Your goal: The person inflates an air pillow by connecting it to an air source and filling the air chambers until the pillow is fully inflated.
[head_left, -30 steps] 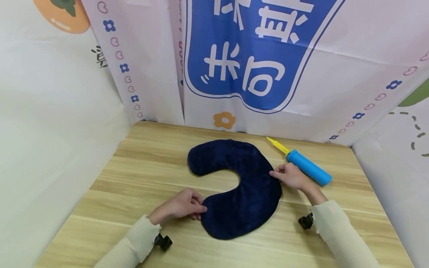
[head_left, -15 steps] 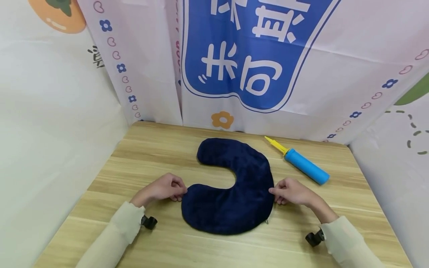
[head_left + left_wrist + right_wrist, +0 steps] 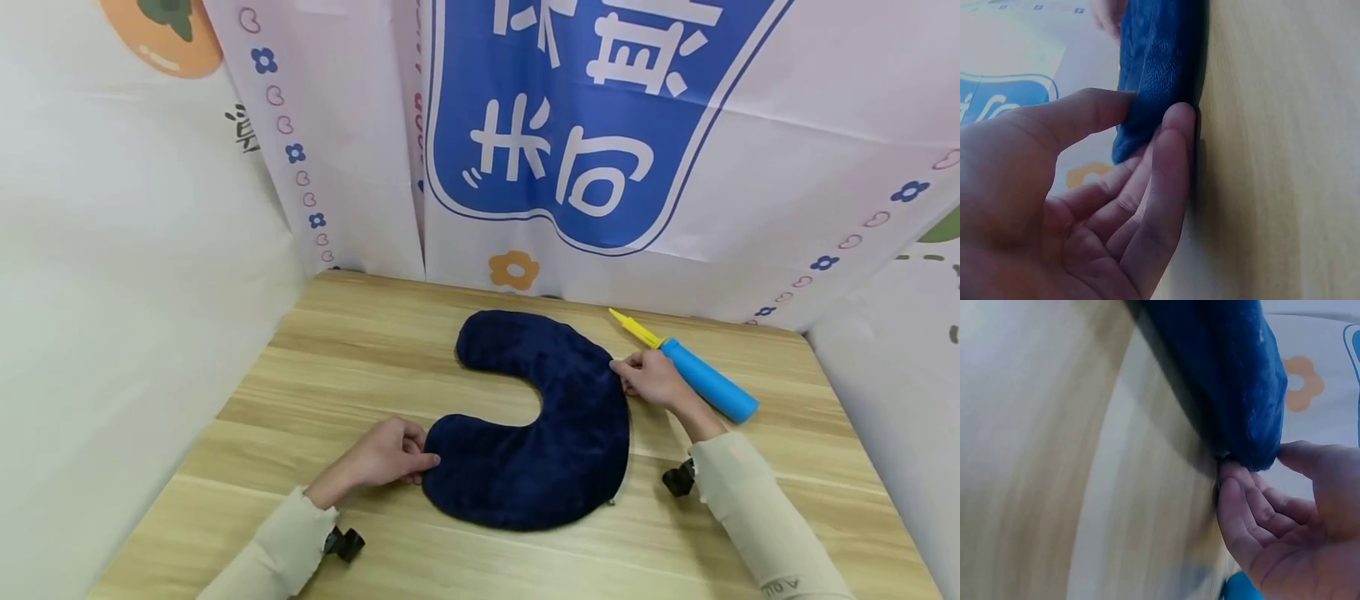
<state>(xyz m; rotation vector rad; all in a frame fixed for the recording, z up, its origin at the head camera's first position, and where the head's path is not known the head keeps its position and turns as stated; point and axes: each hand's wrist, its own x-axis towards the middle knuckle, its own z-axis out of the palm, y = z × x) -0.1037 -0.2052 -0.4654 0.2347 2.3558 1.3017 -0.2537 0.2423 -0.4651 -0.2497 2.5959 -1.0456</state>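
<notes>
A dark navy, velvety U-shaped neck pillow (image 3: pixel 577 442) lies rather flat on the wooden table, its opening facing left. The left hand (image 3: pixel 390 452) pinches the tip of the nearer arm, thumb on top and fingers beneath, as the left wrist view shows on the pillow (image 3: pixel 1163 62). At the outer right curve the right hand (image 3: pixel 651 377) pinches the edge between thumb and fingers. In the right wrist view the pillow's edge (image 3: pixel 1241 394) sits between that thumb and the fingertips (image 3: pixel 1233 470).
Just behind the right hand lies a hand pump (image 3: pixel 708 379) with a blue barrel and yellow nozzle. Printed white cloth (image 3: pixel 360 167) walls stand at the back and sides of the wooden table (image 3: pixel 247 433). Both wrists wear small black cameras.
The pillow shifted left and turned slightly, then came partly back right. The right hand let go, moved down the outer edge, then back up it. The left hand stayed by the nearer tip.
</notes>
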